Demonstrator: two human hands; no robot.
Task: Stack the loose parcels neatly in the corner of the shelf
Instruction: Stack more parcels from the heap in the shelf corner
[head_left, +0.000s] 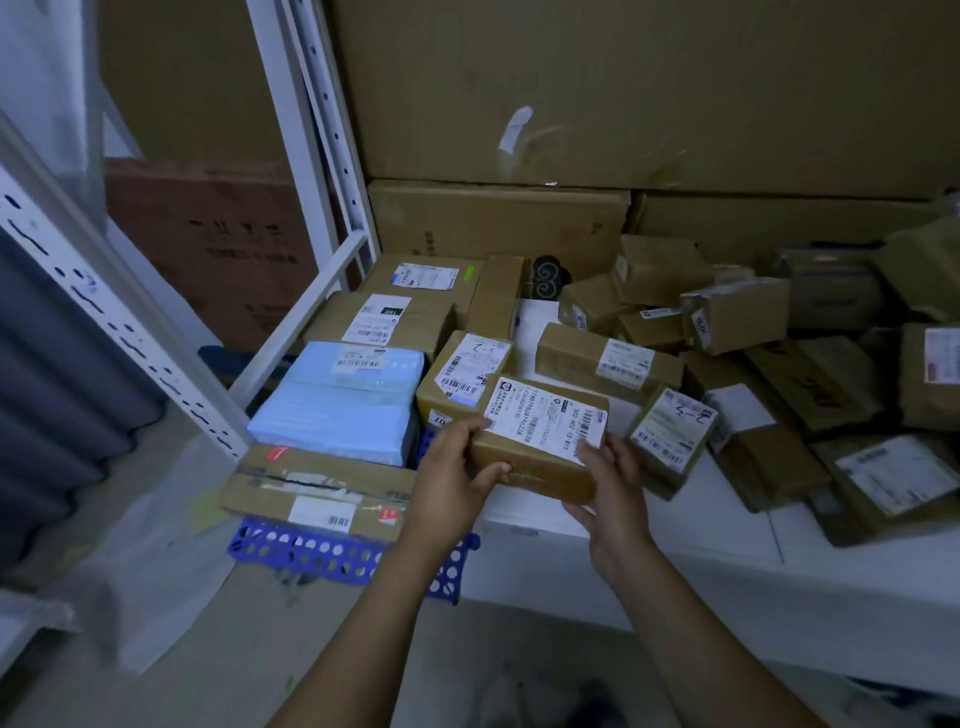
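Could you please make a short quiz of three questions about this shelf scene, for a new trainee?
1. True or false: both hands hold the brown parcel with the white label on top.
2. Which parcel lies directly to the left of the held one? A: a light blue parcel; B: a red parcel; C: a green parcel.
3. Fill in: the loose parcels on the right side of the shelf lie in a ____ heap, not a stack.

Key:
1. True: the left hand grips its left end, the right hand its right end.
2. A
3. untidy
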